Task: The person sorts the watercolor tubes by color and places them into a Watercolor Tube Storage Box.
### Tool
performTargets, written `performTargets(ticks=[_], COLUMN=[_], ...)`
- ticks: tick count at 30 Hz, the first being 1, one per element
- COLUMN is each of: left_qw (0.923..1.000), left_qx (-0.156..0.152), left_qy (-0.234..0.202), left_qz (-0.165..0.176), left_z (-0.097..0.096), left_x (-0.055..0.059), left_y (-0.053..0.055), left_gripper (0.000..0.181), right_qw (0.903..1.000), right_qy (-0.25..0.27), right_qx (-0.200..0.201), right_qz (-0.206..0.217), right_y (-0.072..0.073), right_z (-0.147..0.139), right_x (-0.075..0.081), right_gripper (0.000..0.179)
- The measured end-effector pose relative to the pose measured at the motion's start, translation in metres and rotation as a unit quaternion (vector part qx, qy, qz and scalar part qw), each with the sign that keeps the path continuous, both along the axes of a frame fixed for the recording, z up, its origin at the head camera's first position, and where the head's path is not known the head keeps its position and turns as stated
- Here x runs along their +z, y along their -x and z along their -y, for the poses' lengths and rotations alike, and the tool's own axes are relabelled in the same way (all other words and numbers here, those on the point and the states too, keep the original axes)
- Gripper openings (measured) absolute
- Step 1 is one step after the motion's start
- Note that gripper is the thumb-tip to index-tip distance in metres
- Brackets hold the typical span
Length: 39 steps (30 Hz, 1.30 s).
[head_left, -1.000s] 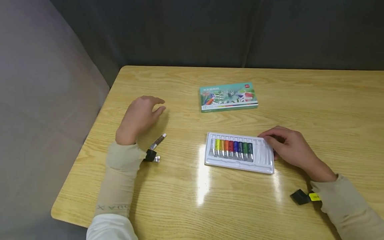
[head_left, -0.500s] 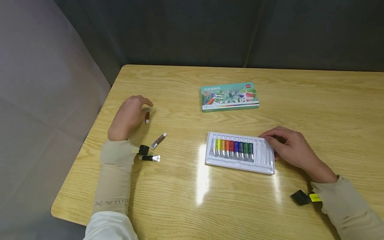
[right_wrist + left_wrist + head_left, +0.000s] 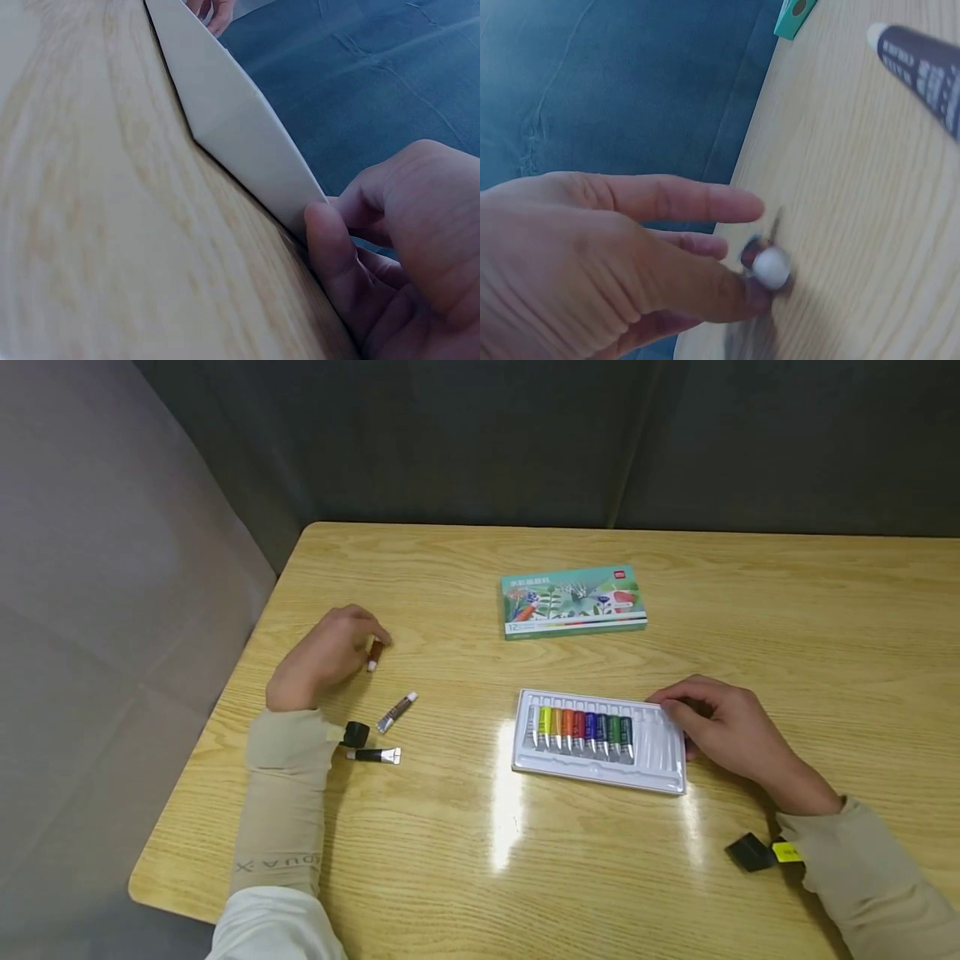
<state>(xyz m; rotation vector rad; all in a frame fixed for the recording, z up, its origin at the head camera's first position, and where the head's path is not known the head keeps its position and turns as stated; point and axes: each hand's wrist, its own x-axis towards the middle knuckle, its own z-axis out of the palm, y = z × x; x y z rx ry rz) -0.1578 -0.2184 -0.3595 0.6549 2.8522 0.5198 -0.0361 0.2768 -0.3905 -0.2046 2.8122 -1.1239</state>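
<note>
In the head view my left hand (image 3: pixel 333 647) reaches over a brown paint tube (image 3: pixel 375 653) at the left of the table. The left wrist view shows the thumb against that tube's side near its white cap (image 3: pixel 772 268), while the straight index finger stands apart from it. A second brown tube (image 3: pixel 396 712) and a black tube (image 3: pixel 373 756) lie closer to me. My right hand (image 3: pixel 716 727) grips the right end of a white paint tray (image 3: pixel 592 772), thumb on its near wall. Several coloured tubes (image 3: pixel 578 725) fill the tray's left slots; its right slots hold none.
A teal paint box (image 3: pixel 573 602) lies flat behind the tray. The wooden table (image 3: pixel 450 877) ends at a dark curtain (image 3: pixel 480 443) behind and a grey cloth (image 3: pixel 135 610) on the left.
My left hand moved left and a little nearer over the far brown tube, which came into view and turned slightly. The black tube is now uncovered. My right hand and the tray stay put.
</note>
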Motion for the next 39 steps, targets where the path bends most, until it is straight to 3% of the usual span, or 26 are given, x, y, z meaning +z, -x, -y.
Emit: performTargets(ticks=[4,11,20,39], left_qw=[0.9998,0.9980,0.9989,0.9992], left_qx=[-0.013,0.027,0.030,0.017], left_qy=[-0.003,0.012,0.006,0.004], left_qz=[0.015,0.056,0.035,0.035], left_z=[-0.004,-0.011,-0.020,-0.030], left_x=[0.002,0.002,0.002,-0.001], left_y=[-0.001,-0.004,-0.004,-0.007], left_gripper=[0.020,0.018,0.024,0.026], right_qw=[1.0000,1.0000,1.0000,1.0000], right_qy=[-0.002,-0.001,0.006,0.002], right_qx=[0.001,0.001,0.002,0.005], right_qz=[0.001,0.004,0.004,-0.003], right_y=[0.000,0.000,0.000,-0.001], right_z=[0.000,0.001,0.000,0.001], right_x=[-0.001,0.000,-0.002,-0.002], right_gripper=[0.023,0.023,0.023,0.022])
